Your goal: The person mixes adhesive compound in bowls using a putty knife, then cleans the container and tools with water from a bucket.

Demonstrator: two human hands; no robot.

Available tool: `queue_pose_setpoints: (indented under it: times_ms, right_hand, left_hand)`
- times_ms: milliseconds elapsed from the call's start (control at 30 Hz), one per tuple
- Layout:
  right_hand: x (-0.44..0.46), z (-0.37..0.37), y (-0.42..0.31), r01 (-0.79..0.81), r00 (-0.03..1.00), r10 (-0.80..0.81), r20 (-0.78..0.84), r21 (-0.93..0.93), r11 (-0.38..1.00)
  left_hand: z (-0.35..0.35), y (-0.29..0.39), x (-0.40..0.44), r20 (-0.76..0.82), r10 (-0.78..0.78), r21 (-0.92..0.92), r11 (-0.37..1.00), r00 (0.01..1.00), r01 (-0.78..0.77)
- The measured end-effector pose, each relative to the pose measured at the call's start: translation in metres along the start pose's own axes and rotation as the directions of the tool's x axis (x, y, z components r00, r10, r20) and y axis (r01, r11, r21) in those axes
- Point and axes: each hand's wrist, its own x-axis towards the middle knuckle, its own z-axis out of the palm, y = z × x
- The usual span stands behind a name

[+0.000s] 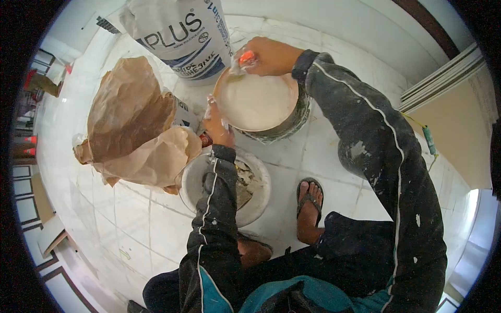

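Note:
A round pan or basin (258,101) with white powdery or creamy contents sits tilted over a dark bucket (284,130). My left hand (218,125) is at its left rim, smeared with white, fingers closed on the rim. At the upper left edge my right hand (266,56) is closed around an orange-red handle (247,58); what the handle belongs to is mostly hidden. Below my left forearm stands a white-rimmed bucket (261,206) with grey, crusted material inside. A large white printed bag (182,36) stands behind the basin.
Crumpled brown paper (125,115) lies open at the left, beside a smaller printed bag (183,112). Stacked boards (449,99) lean at the right, with a green roll-like item (429,140). My sandalled foot (310,208) is on the tiles. Orange cones (30,146) stand far left.

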Motion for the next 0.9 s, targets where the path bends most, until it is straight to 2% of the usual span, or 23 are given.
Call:
queue_pose_setpoints:
  times_ms: [67, 100, 167, 200, 267, 300, 367, 400, 467, 500, 567, 600, 667, 700, 733, 800, 900]
  right_hand:
    - [-0.011, -0.008, 0.007, 0.029, 0.989, -0.060, -0.135, -0.221, 0.975]
    - [-0.018, -0.014, 0.008, 0.030, 0.989, -0.060, -0.132, -0.222, 0.975]
    - [-0.028, -0.031, 0.004, -0.127, 0.990, 0.138, 0.000, -0.390, 0.912]
    - [-0.029, -0.038, -0.008, -0.126, 0.990, 0.138, 0.003, -0.389, 0.913]
    - [-0.035, -0.045, -0.034, -0.318, 0.892, 0.425, 0.156, -0.451, 0.834]
    - [-0.041, -0.043, -0.033, -0.318, 0.890, 0.426, 0.160, -0.450, 0.834]
    - [-0.054, -0.038, -0.029, -0.231, 0.962, 0.269, 0.051, -0.372, 0.899]
    - [-0.055, -0.038, -0.036, -0.228, 0.962, 0.267, 0.056, -0.372, 0.900]
    - [-0.053, -0.040, -0.054, -0.395, 0.876, 0.441, 0.195, -0.235, 0.888]
    - [-0.051, -0.036, -0.052, -0.393, 0.876, 0.439, 0.198, -0.235, 0.889]
    - [-0.047, -0.023, -0.043, -0.381, 0.870, 0.310, 0.384, 0.122, 0.917]
    - [-0.044, -0.017, -0.043, -0.379, 0.870, 0.308, 0.386, 0.122, 0.917]
    - [-0.036, -0.002, -0.045, -0.303, 0.918, 0.237, 0.317, 0.175, 0.937]
    - [-0.033, 0.009, -0.037, -0.069, 0.989, 0.052, 0.141, 0.124, 0.990]
    - [-0.027, 0.017, -0.031, -0.068, 0.989, 0.051, 0.140, 0.124, 0.990]
    - [-0.015, 0.025, -0.027, -0.192, 0.981, 0.172, 0.093, 0.296, 0.936]
    - [-0.011, 0.017, -0.026, -0.266, 0.963, 0.265, 0.055, 0.366, 0.892]
  left_hand:
    - [0.000, -0.002, 0.000, -0.018, 0.015, 0.017, 1.000, 1.000, -0.015]
    - [0.001, 0.000, -0.002, 0.009, 0.015, -0.022, 1.000, 1.000, -0.015]
    - [0.004, 0.002, -0.005, 0.032, 0.015, -0.059, 0.998, 0.999, -0.013]
    - [0.006, 0.002, -0.006, 0.016, 0.053, -0.065, 0.997, 0.998, -0.052]
    - [0.005, -0.001, -0.003, -0.004, 0.086, -0.072, 0.994, 0.996, -0.086]
    - [0.002, -0.003, 0.000, 0.012, 0.063, -0.064, 0.996, 0.998, -0.062]
    - [-0.001, -0.007, 0.003, 0.022, 0.040, -0.055, 0.998, 0.999, -0.038]
    - [0.000, -0.007, 0.005, 0.014, 0.038, -0.053, 0.998, 0.999, -0.037]
    - [-0.001, -0.006, 0.004, 0.001, 0.037, -0.052, 0.998, 0.999, -0.037]
    - [-0.002, -0.006, 0.003, 0.009, 0.034, -0.063, 0.997, 0.999, -0.034]
    - [-0.003, -0.007, 0.004, 0.014, 0.031, -0.074, 0.997, 0.999, -0.030]
    - [-0.003, -0.009, 0.007, -0.014, 0.011, -0.053, 0.999, 1.000, -0.012]
    - [-0.005, -0.013, 0.011, -0.043, -0.008, -0.031, 1.000, 0.999, 0.007]
    - [-0.005, -0.014, 0.012, -0.057, -0.021, -0.036, 0.999, 0.998, 0.019]
    - [-0.005, -0.014, 0.012, -0.071, -0.033, -0.041, 0.999, 0.997, 0.030]
    - [-0.005, -0.011, 0.011, -0.065, -0.034, -0.046, 0.998, 0.997, 0.032]
    - [-0.004, -0.006, 0.004, -0.021, -0.013, -0.044, 0.999, 1.000, 0.012]
